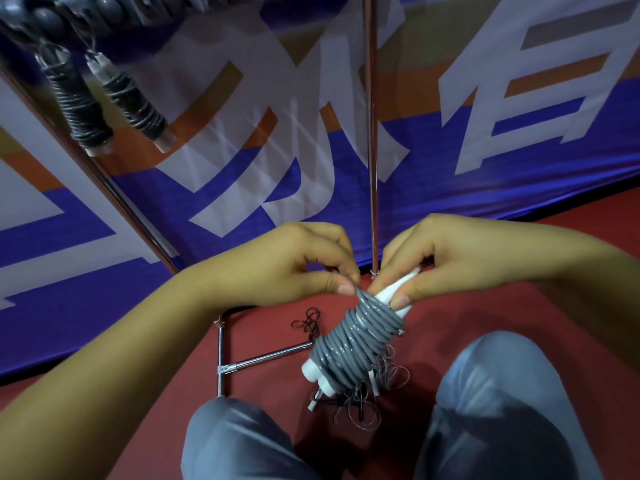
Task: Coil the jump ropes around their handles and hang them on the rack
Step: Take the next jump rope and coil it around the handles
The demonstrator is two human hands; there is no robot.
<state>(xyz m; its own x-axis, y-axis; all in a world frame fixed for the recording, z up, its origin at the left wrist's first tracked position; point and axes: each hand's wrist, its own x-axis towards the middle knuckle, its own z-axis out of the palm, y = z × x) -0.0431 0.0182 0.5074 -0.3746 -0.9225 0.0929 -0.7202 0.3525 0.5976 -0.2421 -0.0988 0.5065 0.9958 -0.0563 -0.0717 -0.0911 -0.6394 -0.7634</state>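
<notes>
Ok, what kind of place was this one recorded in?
Probably a sports hall or gym: red court-style floor, a blue banner with large lettering as a barrier, and coiled jump ropes hanging on a metal rack.

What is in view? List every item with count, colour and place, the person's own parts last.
coiled jump rope: one, grey cord round white handles, held at centre over the floor.
hung jump ropes: two, dark coils on pale handles, hanging from the rack at upper left.
rack poles: two visible, chrome, one upright at centre, one slanting at left.
rack base bars: chrome, on the floor at lower centre.
loose cords: a tangle, dark and thin, on the floor beneath the held rope.
banner: one, blue, white and orange, behind the rack.
floor: red.
knees: two, in grey trousers, at bottom.
left hand: pinches the cord at the coil's top.
right hand: grips the white handle ends.
</notes>
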